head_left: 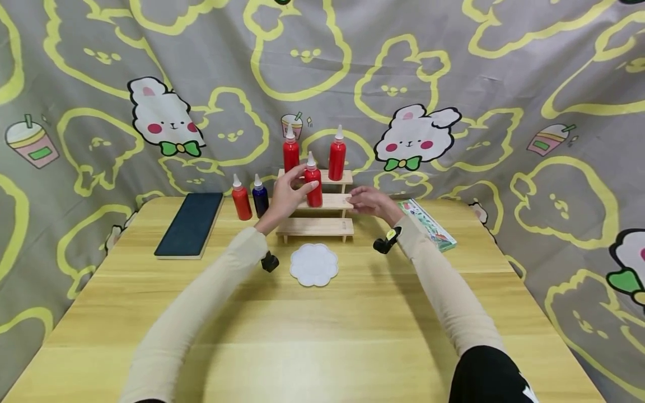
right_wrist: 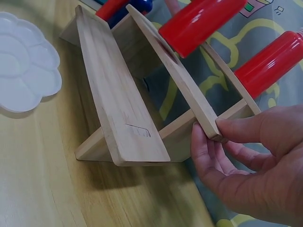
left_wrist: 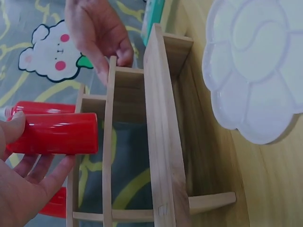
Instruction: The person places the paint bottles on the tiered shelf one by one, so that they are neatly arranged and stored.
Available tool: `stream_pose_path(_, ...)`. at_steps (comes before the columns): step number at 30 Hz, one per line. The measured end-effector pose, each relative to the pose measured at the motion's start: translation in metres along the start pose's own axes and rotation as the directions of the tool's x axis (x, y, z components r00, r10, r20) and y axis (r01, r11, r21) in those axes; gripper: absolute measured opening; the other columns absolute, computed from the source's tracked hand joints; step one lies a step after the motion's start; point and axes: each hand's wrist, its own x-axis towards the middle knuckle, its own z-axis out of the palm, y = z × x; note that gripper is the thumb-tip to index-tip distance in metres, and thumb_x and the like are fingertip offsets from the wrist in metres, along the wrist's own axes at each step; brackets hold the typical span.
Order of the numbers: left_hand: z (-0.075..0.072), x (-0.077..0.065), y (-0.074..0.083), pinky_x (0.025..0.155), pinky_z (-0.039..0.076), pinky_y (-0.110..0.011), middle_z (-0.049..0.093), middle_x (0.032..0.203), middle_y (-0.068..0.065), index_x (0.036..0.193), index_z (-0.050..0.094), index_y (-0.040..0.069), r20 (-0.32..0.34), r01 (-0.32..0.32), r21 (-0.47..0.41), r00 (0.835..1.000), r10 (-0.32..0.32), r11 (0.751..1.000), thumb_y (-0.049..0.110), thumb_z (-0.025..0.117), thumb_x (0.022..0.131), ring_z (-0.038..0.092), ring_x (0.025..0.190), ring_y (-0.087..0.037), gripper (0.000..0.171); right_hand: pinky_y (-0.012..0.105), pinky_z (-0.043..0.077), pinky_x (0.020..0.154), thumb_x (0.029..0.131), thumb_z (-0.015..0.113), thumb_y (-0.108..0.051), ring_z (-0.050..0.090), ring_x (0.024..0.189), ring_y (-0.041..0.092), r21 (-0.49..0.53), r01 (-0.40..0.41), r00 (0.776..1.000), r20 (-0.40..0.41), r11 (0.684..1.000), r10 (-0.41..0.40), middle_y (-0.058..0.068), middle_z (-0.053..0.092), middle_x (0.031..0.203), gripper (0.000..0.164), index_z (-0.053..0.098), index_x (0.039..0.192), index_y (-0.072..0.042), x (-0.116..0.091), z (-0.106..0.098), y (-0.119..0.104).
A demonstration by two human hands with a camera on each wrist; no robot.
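My left hand [head_left: 285,199] grips a red squeeze bottle [head_left: 314,189] with a white pointed cap, thumb on one side and fingers on the other. The bottle's base [left_wrist: 90,134] is close over the middle board of a three-tier wooden stand [head_left: 314,226]. At the stand's right end, my right hand [head_left: 374,202] pinches the tip of that middle board [right_wrist: 208,120] between thumb and fingers. Two more red bottles stand on the top tier, one at the left [head_left: 290,154] and one at the right [head_left: 336,159].
Left of the stand, an orange-red bottle [head_left: 242,201] and a dark blue bottle [head_left: 260,198] stand on the table. Farther left lies a dark flat board [head_left: 190,225]. A white flower-shaped palette [head_left: 314,265] lies in front of the stand, a green illustrated box [head_left: 432,226] to the right. Patterned cloth hangs behind.
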Motion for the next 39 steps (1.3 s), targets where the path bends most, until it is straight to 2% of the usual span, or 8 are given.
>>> stream_pose_path(6, 0.006, 0.004, 0.002, 0.107, 0.054, -0.049, 0.063, 0.141, -0.021, 0.151, 0.055, 0.005, 0.0, -0.034, -0.027, 0.999, 0.034, 0.999, 0.009, 0.074, 0.098, 0.066, 0.119, -0.04, 0.056, 0.024, 0.062, 0.076, 0.102, 0.06, 0.004, 0.058, 0.066, 0.011, -0.01, 0.023, 1.0, -0.009, 1.0, -0.023, 0.007, 0.053, 0.099, 0.02, 0.049, 0.118, -0.001, -0.001, 0.001, -0.003)
stream_pose_path(10, 0.012, 0.004, -0.001, 0.104, 0.056, -0.049, 0.064, 0.14, -0.019, 0.151, 0.056, 0.007, 0.003, -0.017, -0.014, 1.0, 0.018, 1.0, 0.011, 0.075, 0.098, 0.066, 0.119, -0.038, 0.056, 0.024, 0.062, 0.077, 0.102, 0.06, 0.004, 0.059, 0.07, 0.012, -0.003, 0.003, 1.0, -0.018, 1.0, -0.003, 0.008, 0.053, 0.101, 0.021, 0.05, 0.119, -0.001, -0.001, 0.003, 0.001)
stream_pose_path(14, 0.019, 0.006, -0.001, 0.104, 0.057, -0.047, 0.065, 0.139, -0.017, 0.15, 0.057, 0.008, 0.009, -0.013, -0.004, 1.0, 0.013, 1.0, 0.013, 0.076, 0.098, 0.066, 0.12, -0.036, 0.056, 0.021, 0.061, 0.071, 0.102, 0.059, 0.004, 0.058, 0.07, 0.011, -0.016, -0.001, 1.0, -0.024, 1.0, 0.0, 0.008, 0.052, 0.104, 0.029, 0.047, 0.129, 0.004, -0.002, 0.001, 0.004)
stream_pose_path(18, 0.024, 0.01, 0.0, 0.106, 0.055, -0.047, 0.065, 0.139, -0.018, 0.15, 0.057, 0.008, 0.014, -0.028, 0.01, 1.0, 0.027, 1.0, 0.012, 0.076, 0.098, 0.067, 0.121, -0.037, 0.056, 0.02, 0.06, 0.067, 0.102, 0.06, 0.003, 0.059, 0.068, 0.011, -0.026, 0.011, 0.999, -0.044, 1.0, -0.012, 0.008, 0.052, 0.105, 0.033, 0.046, 0.131, 0.005, -0.003, 0.001, 0.003)
stream_pose_path(24, 0.028, 0.016, -0.001, 0.1, 0.058, -0.05, 0.065, 0.141, -0.018, 0.151, 0.055, 0.008, 0.045, -0.016, 0.057, 0.999, 0.014, 0.998, 0.013, 0.075, 0.098, 0.068, 0.12, -0.037, 0.057, 0.022, 0.062, 0.073, 0.101, 0.061, 0.003, 0.06, 0.07, 0.011, -0.027, 0.007, 0.998, -0.056, 1.0, -0.009, 0.009, 0.054, 0.106, 0.03, 0.049, 0.129, 0.003, -0.002, 0.004, -0.001)
stream_pose_path(30, 0.03, 0.015, 0.001, 0.101, 0.058, -0.049, 0.066, 0.139, -0.018, 0.15, 0.057, 0.007, 0.054, -0.047, 0.08, 0.998, 0.043, 0.996, 0.012, 0.075, 0.098, 0.069, 0.119, -0.037, 0.055, 0.03, 0.061, 0.092, 0.102, 0.06, 0.002, 0.061, 0.071, 0.011, -0.019, 0.007, 0.999, -0.035, 1.0, -0.007, 0.009, 0.053, 0.106, 0.028, 0.048, 0.127, 0.002, -0.001, 0.008, -0.002)
stream_pose_path(36, 0.035, 0.013, -0.001, 0.102, 0.058, -0.046, 0.065, 0.141, -0.017, 0.151, 0.055, 0.006, 0.08, -0.052, 0.072, 0.996, 0.046, 0.996, 0.012, 0.075, 0.098, 0.068, 0.122, -0.035, 0.057, 0.023, 0.062, 0.073, 0.102, 0.058, 0.004, 0.061, 0.072, 0.013, 0.001, 0.012, 0.999, -0.031, 1.0, -0.012, 0.011, 0.052, 0.107, 0.025, 0.047, 0.125, 0.003, -0.002, 0.007, 0.0)
stream_pose_path(39, 0.037, 0.013, -0.002, 0.1, 0.059, -0.045, 0.066, 0.139, -0.017, 0.15, 0.056, 0.006, 0.077, -0.051, 0.062, 0.996, 0.047, 0.997, 0.012, 0.076, 0.097, 0.069, 0.121, -0.033, 0.057, 0.023, 0.062, 0.074, 0.102, 0.058, 0.005, 0.061, 0.073, 0.014, 0.007, 0.0, 1.0, -0.03, 1.0, 0.0, 0.012, 0.052, 0.109, 0.026, 0.046, 0.125, 0.002, -0.001, 0.005, -0.001)
